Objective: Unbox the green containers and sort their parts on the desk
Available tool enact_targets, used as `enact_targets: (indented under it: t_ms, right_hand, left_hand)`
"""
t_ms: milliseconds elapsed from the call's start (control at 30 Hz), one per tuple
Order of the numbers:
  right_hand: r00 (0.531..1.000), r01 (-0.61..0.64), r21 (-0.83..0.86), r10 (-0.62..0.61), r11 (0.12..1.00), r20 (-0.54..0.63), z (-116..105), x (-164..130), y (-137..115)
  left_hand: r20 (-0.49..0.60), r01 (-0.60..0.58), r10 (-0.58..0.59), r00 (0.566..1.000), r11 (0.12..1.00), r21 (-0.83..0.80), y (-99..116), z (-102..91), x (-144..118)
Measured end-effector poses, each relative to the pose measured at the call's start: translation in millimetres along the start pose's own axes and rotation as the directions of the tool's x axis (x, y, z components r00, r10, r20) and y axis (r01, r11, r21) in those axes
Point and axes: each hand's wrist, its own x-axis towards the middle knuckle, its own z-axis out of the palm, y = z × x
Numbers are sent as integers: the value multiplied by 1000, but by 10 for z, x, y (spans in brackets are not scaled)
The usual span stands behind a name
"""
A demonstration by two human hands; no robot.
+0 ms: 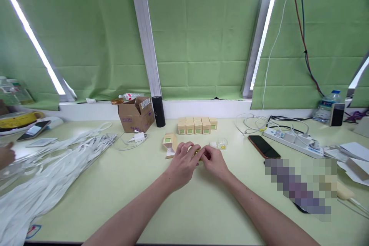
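Small yellow item [198, 153], both hands pinching, flat cardboard boxes behind

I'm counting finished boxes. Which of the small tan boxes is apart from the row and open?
The small box just left of the left hand, its flap hanging open. The others stand shut in a row behind.

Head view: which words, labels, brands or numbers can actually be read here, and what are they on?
None can be read.
Cardboard box: purple print and a white label, too blurred.
Row of small boxes: green squares, print too small.
Lying bottle: red marks on its label, unreadable.
Water bottle: label too small.
Patch beside the dark phone: pixelated.
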Motion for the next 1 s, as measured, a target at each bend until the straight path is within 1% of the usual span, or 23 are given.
enact_targets:
  t_ms: [67, 133, 200, 267, 333, 433, 467, 500, 633, 733, 833, 1000]
  right_hand:
    - [1000, 18, 26, -18, 1000, 16, 5, -13, -26]
    - [998, 50, 16, -50, 999, 26, -8, -23, -50]
    - [996, 86, -63, -86, 994, 7, -42, -26, -64]
    - [992, 114, -209, -124, 971, -36, -83, -21, -61]
    - [984, 137, -372, -169, 918, -54, -113, -12, -38]
    - [978, 184, -538, -210, 823, 13, -118, 1, 19]
    - [975, 204, -572, -215, 795, 48, -111, 3, 37]
    - [972, 224, -599, -218, 769, 83, -100, 2, 50]
    - [957, 289, -685, -206, 668, 203, -50, -19, 53]
    - [955, 297, -737, -175, 607, 241, -20, -36, 24]
    - [952, 305, -757, -159, 578, 262, -3, -33, 4]
    - [951, 307, -750, -154, 585, 268, 15, -1, 12]
  left_hand:
    - [29, -30, 29, 999, 998, 53, 0, 35, 6]
    - [28, -19, 17, 999, 997, 80, -41, 68, 14]
    - [9, 45, -46, 999, 996, 79, -121, 85, 33]
    - [7, 158, -159, 987, 986, 58, -226, 81, 71]
    - [65, 268, -270, 961, 963, 39, -335, 70, 126]
    - [242, 369, -371, 896, 928, 58, -474, 74, 221]
    - [297, 378, -384, 875, 923, 80, -512, 88, 250]
    - [327, 377, -386, 862, 921, 93, -545, 108, 278]
    - [401, 380, -398, 825, 916, 127, -631, 223, 367]
    - [451, 378, -396, 800, 916, 133, -653, 295, 419]
    - [490, 379, -389, 780, 917, 125, -665, 325, 462]
    - [528, 396, -389, 755, 912, 107, -701, 306, 508]
